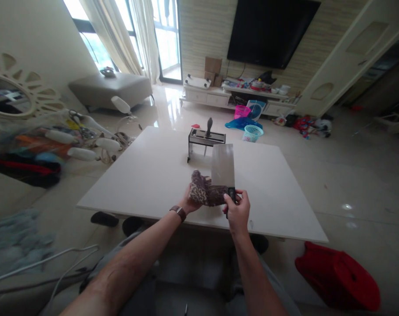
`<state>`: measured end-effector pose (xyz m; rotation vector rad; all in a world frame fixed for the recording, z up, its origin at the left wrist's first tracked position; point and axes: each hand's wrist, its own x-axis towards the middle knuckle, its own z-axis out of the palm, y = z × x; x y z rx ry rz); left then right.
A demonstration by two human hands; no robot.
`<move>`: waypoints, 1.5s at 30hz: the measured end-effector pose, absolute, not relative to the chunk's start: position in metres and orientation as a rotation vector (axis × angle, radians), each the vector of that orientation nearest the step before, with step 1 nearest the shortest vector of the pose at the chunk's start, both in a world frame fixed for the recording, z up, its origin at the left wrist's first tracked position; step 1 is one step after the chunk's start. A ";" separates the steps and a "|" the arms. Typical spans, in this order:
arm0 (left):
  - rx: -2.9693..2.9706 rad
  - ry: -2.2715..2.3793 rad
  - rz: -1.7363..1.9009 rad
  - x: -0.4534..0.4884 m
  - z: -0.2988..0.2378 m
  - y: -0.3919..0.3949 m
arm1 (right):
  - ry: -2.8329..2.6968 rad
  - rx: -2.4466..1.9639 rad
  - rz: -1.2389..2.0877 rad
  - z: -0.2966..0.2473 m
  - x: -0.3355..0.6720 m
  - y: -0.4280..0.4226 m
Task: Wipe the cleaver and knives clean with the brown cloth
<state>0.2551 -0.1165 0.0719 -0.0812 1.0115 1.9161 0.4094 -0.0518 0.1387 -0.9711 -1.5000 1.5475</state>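
My right hand (237, 208) is closed around the black handle of a cleaver (223, 164), whose broad steel blade points up and away from me. In my left hand (190, 202) is a bunched brown cloth (208, 193), fuzzy and partly leopard-patterned. The cloth reaches across to the lower end of the blade, by the handle. Beyond the blade, a knife block (204, 139) with a dark frame and see-through sides stands on the white table (153, 175). One dark handle sticks up from its slotted top.
A small red item (195, 126) lies at the table's far edge. Past it on the floor are a light-blue basket (252, 133) and a pink basket (241, 111). A red stool-like object (338, 274) is at the right front. A lamp with white shades (82, 153) stands left.
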 end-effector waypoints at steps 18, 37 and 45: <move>0.208 1.357 1.670 0.278 0.084 -0.132 | -1.785 -1.025 1.293 0.133 0.401 -0.058; 0.010 1.279 1.967 0.241 0.108 -0.180 | -2.274 -0.836 0.913 0.093 0.369 -0.040; -0.171 1.176 2.109 0.191 0.128 -0.202 | -2.224 -1.553 1.046 0.032 0.414 0.036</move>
